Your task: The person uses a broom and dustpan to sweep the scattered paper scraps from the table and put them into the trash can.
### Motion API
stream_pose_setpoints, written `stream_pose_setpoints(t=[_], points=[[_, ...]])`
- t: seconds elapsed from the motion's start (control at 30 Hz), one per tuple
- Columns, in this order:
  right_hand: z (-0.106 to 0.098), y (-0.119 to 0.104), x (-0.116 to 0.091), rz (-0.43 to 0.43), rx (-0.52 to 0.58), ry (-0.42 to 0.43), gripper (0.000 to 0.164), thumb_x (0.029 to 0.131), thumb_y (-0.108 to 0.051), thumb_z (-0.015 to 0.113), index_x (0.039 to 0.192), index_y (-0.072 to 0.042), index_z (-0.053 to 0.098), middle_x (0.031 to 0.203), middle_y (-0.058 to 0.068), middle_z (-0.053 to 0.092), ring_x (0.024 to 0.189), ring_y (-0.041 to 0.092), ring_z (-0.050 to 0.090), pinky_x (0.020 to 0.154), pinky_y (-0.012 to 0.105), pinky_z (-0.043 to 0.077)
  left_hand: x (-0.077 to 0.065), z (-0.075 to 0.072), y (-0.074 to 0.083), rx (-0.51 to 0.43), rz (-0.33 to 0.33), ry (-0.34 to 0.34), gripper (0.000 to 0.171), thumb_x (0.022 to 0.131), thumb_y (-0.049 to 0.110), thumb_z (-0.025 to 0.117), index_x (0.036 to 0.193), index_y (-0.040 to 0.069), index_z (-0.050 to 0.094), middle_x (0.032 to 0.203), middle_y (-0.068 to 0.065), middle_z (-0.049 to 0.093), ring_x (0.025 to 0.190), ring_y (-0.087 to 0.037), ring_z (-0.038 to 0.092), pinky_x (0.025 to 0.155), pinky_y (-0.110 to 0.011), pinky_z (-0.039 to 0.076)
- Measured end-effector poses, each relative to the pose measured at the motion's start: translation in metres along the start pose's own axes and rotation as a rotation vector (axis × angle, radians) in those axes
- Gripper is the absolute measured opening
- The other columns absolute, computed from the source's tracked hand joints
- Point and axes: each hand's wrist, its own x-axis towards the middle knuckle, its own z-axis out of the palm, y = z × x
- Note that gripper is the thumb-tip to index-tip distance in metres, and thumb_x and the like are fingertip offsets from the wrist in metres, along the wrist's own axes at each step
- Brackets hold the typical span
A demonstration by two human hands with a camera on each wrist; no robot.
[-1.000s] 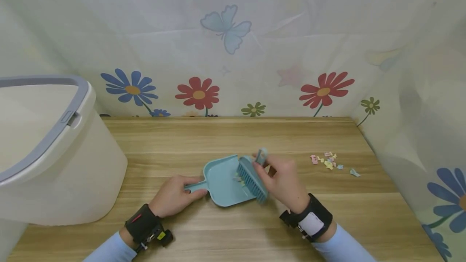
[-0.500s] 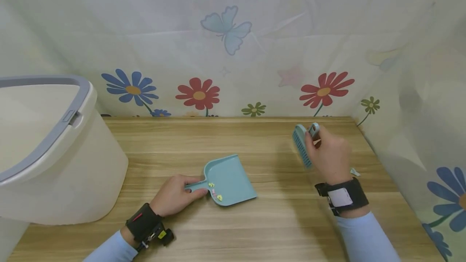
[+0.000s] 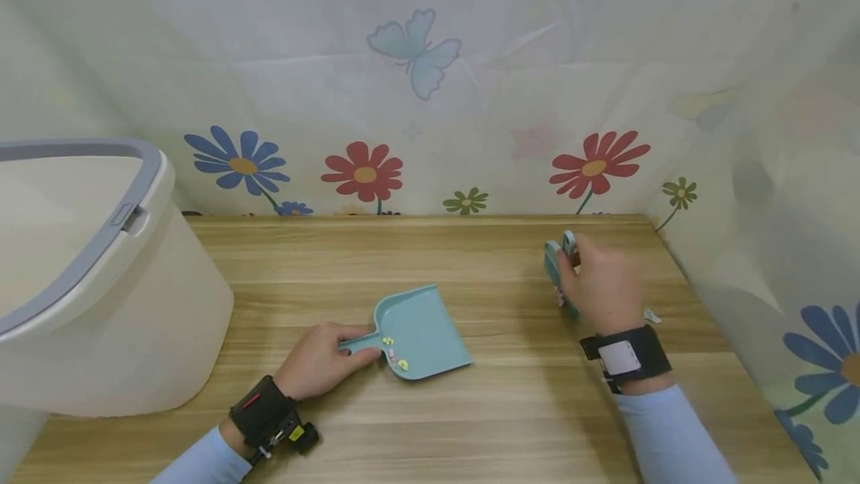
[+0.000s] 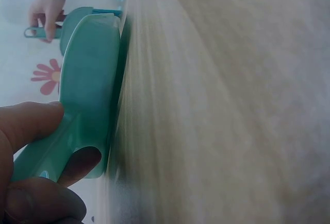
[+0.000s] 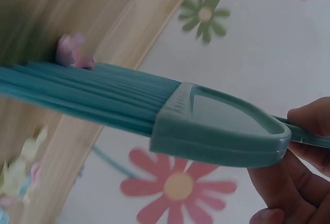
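My left hand (image 3: 322, 364) grips the handle of a light-blue dustpan (image 3: 430, 331), which lies on the table with its straight edge facing right. A few yellow and pink paper scraps (image 3: 402, 364) lie inside it by the handle. Farther right, my right hand (image 3: 605, 290) holds a matching hand brush (image 5: 221, 131) by its handle, bristles down toward the table. In the right wrist view, a pink scrap (image 5: 72, 51) sits against the bristles, and more pale scraps (image 5: 20, 167) lie on the wood. My right hand hides most of that pile in the head view.
A large white bin (image 3: 128, 297) with a grey rim stands at the left. One pale scrap (image 3: 652, 316) lies right of my right hand. The wooden table (image 3: 349, 249) ends at a flower-printed curtain (image 3: 484, 133) behind and along the right side.
My right hand has carried the brush from the dustpan right to the scrap pile, and a pink scrap now shows at its bristles. Scraps in the dustpan have moved toward its handle.
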Motion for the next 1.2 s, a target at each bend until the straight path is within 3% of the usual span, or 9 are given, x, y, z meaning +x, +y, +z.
stream_pose_setpoints(t=[0.23,0.37,0.53,0.63,0.8,0.9,1.03,1.13,1.2], points=[[0.003,-0.058,-0.007,-0.123,0.224,-0.050,0.014,0.090,-0.009,0.078,0.092,-0.004,0.066,0.075,0.013,0.075,0.056,0.020,0.069,0.048,0.031,0.053,0.000,0.000,-0.001,0.007,0.012,0.006,0.049,0.091,0.053,0.076,0.125,0.018,0.076,0.125,0.001,0.075,0.079,-0.005,0.061,0.069,-0.021,0.046],[0.001,-0.078,-0.010,-0.198,0.321,-0.052,0.013,0.090,-0.010,0.079,0.099,-0.005,0.071,0.077,0.008,0.075,0.056,0.014,0.067,0.050,0.025,0.051,0.000,0.000,-0.002,0.003,0.012,0.010,0.048,0.091,0.052,0.076,0.125,0.018,0.076,0.125,0.001,0.075,0.078,-0.003,0.061,0.068,-0.020,0.046],[-0.004,-0.082,-0.010,-0.182,0.450,-0.001,0.019,0.087,-0.003,0.081,0.104,-0.006,0.073,0.082,0.006,0.076,0.060,0.011,0.068,0.048,0.019,0.047,0.001,0.000,-0.002,-0.007,-0.008,0.003,0.048,0.090,0.051,0.077,0.125,0.018,0.076,0.126,0.000,0.075,0.058,-0.003,0.043,0.056,-0.021,0.037],[-0.004,-0.080,-0.010,-0.193,0.401,0.026,0.021,0.086,-0.002,0.082,0.105,-0.004,0.072,0.083,0.008,0.077,0.060,0.012,0.068,0.048,0.021,0.048,0.001,-0.001,-0.003,-0.010,-0.013,-0.004,0.048,0.090,0.050,0.078,0.126,0.018,0.076,0.126,0.000,0.074,0.054,-0.004,0.033,0.053,-0.022,0.033],[-0.001,-0.085,-0.014,-0.220,0.220,0.012,0.020,0.084,-0.008,0.084,0.097,-0.004,0.070,0.077,0.008,0.075,0.056,0.014,0.063,0.049,0.026,0.048,0.000,-0.001,-0.004,-0.008,0.002,-0.008,0.048,0.091,0.050,0.077,0.126,0.017,0.076,0.126,-0.001,0.074,0.053,-0.004,0.032,0.054,-0.022,0.034],[0.001,-0.092,-0.018,-0.191,0.217,-0.038,0.019,0.085,-0.012,0.085,0.095,-0.006,0.070,0.077,0.007,0.074,0.058,0.014,0.066,0.051,0.025,0.050,-0.001,-0.001,-0.005,0.000,0.011,-0.008,0.048,0.091,0.051,0.077,0.126,0.018,0.076,0.126,0.000,0.075,0.054,-0.006,0.034,0.055,-0.025,0.036],[0.004,-0.101,-0.023,-0.144,0.317,-0.101,0.021,0.086,-0.015,0.086,0.100,-0.008,0.073,0.080,0.005,0.076,0.062,0.012,0.069,0.053,0.023,0.051,-0.002,-0.001,-0.004,0.003,0.014,-0.001,0.045,0.091,0.051,0.077,0.124,0.020,0.077,0.126,0.003,0.074,0.087,-0.011,0.071,0.079,-0.032,0.057],[0.005,-0.105,-0.025,-0.106,0.396,-0.128,0.020,0.086,-0.017,0.086,0.099,-0.009,0.073,0.077,0.004,0.075,0.057,0.007,0.064,0.052,0.020,0.049,-0.003,-0.002,-0.003,-0.011,0.015,-0.005,0.042,0.091,0.049,0.077,0.122,0.021,0.078,0.126,0.004,0.074,0.123,-0.017,0.068,0.100,-0.043,0.055],[0.005,-0.107,-0.027,-0.060,0.463,-0.152,0.019,0.088,-0.019,0.085,0.099,-0.011,0.072,0.074,0.001,0.074,0.055,0.003,0.060,0.050,0.018,0.047,-0.003,-0.002,-0.003,-0.023,0.011,-0.012,0.042,0.091,0.049,0.077,0.122,0.020,0.078,0.127,0.004,0.074,0.124,-0.017,0.067,0.101,-0.044,0.055]])
